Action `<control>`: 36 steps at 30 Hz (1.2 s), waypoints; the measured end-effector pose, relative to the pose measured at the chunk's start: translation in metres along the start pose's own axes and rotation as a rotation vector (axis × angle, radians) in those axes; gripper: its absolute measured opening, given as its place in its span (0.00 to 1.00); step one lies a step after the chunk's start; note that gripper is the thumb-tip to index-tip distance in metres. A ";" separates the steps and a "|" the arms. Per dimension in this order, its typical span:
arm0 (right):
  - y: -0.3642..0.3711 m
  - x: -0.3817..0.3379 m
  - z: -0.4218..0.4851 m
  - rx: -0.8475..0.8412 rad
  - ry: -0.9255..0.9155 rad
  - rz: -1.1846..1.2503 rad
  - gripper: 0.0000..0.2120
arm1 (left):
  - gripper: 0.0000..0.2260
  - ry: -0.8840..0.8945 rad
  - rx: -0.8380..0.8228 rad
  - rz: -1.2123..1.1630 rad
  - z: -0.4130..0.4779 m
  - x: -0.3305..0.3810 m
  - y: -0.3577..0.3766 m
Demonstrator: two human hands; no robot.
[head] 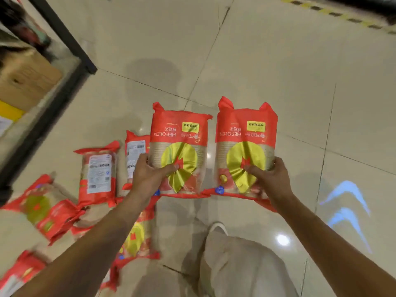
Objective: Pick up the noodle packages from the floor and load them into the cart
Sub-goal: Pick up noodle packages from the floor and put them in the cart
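Floor, near left: at least six packs, loose pile, some label side up, nearest ones blurred. Two more packs off the floor, side by side, front up: left hand closed on left pack, right hand closed on right pack. Far left: one cardboard box on shelf, contents hidden.

Floor tiles: glossy, smooth, mirror-bright at 5 o'clock. Two noodle packs at centre: shiny plastic film, crinkled ends, metallic-looking gold print. Cardboard box at 10 o'clock: matt. Trousers: matt cloth.
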State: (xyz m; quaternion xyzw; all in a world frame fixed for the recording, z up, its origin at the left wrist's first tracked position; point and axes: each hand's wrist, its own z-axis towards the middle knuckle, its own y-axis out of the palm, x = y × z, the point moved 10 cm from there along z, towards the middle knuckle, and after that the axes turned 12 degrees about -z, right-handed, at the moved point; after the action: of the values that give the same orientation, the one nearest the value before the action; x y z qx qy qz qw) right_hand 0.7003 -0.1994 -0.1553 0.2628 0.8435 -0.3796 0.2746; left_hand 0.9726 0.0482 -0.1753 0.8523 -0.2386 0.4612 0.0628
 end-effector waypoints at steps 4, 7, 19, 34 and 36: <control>-0.063 -0.127 -0.154 -0.017 -0.109 0.043 0.29 | 0.28 0.092 0.111 -0.142 -0.139 0.144 -0.100; -0.122 -0.210 -0.275 -0.009 -0.194 0.015 0.29 | 0.25 0.122 0.142 -0.228 -0.257 0.233 -0.166; -0.069 -0.426 -0.668 -0.512 -0.696 0.031 0.34 | 0.31 0.489 0.623 -0.379 -0.687 0.394 -0.472; 0.152 -0.327 -1.008 -1.022 -0.907 -0.179 0.35 | 0.35 0.408 1.163 -0.611 -1.000 0.145 -0.693; 0.188 -0.305 -1.049 -1.019 -0.935 -0.232 0.33 | 0.29 0.407 1.167 -0.649 -1.014 0.118 -0.731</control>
State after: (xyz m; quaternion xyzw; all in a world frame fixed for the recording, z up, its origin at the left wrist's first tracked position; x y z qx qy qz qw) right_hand 0.7634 0.6597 0.5425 -0.1813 0.7325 -0.0367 0.6552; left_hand 0.5998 0.9808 0.5781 0.6717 0.3315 0.6223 -0.2273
